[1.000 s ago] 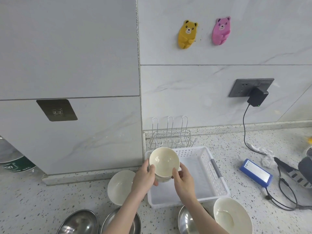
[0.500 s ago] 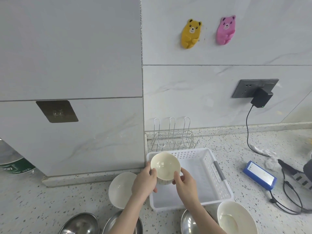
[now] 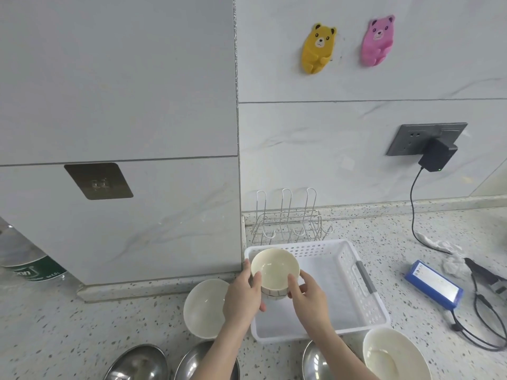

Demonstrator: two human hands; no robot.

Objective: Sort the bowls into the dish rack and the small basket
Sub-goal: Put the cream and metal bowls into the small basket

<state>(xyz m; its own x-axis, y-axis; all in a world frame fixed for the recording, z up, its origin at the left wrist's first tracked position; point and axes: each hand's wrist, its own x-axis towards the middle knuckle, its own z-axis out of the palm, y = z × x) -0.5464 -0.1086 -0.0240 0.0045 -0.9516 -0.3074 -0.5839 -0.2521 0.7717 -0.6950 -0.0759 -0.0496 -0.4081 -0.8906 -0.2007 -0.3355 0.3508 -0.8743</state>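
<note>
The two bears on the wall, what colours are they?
Yellow bear and pink bear, head view.

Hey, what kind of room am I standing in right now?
Most likely a home kitchen: a speckled stone counter against tiled walls, a wire dish rack, and ceramic and steel bowls laid out for sorting.

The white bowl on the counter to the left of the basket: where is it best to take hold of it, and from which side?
Grip the white bowl at its rim, probably at the left or far edge. It lies open side up on the counter, tilted a little, so the rim is exposed there, while the left hand covers its right edge. Come from above with thumb inside and fingers outside.
</note>
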